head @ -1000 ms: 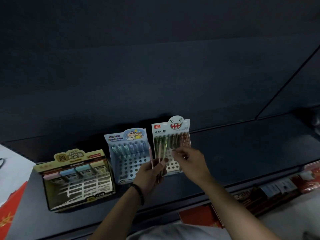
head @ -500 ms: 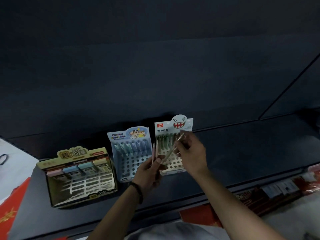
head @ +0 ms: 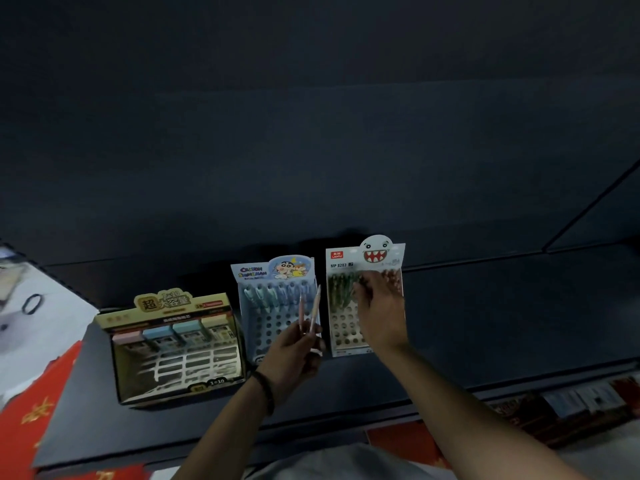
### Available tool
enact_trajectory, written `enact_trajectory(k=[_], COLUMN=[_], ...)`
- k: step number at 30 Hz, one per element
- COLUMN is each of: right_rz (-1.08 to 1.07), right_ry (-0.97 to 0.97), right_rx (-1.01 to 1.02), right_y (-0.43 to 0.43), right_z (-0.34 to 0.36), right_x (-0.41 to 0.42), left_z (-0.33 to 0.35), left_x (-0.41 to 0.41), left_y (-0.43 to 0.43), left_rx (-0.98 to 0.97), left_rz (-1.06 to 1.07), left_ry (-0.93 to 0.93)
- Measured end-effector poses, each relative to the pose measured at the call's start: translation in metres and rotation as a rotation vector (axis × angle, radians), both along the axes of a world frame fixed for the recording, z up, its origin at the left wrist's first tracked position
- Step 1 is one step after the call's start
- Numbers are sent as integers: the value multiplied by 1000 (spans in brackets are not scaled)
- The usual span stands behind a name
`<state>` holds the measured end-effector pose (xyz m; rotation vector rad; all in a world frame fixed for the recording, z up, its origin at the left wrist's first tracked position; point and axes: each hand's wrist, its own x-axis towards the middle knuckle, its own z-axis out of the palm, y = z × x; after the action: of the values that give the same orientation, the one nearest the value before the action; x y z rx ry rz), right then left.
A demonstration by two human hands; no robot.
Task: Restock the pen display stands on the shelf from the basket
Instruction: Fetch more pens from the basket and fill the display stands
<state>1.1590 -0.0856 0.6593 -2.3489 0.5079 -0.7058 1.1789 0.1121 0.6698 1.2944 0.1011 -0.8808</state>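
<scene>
Right hand [head: 379, 313] at LANTU MP 8283 stand [head: 346, 263]

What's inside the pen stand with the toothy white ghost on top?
Green and brown pens stand in its back row, with empty round holes in front. The right hand covers the middle, so that part is hidden.
</scene>
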Motion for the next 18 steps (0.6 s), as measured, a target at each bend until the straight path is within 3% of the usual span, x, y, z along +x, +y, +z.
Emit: enact_trajectory(k=[10,14,18], right_rz=[5,27,46], right_ry=[107,173,281], right_rx=[-23,-191,-179], right_y=[9,17,16], right_z=[6,8,23], right_x=[3,1,7], left_z=[-1,-4,-2], left_x=[0,1,2], left_y=[5,9,5], left_rx=[-51,-113,-163], left_rz=[58,97,126], left_ry=[6,35,88])
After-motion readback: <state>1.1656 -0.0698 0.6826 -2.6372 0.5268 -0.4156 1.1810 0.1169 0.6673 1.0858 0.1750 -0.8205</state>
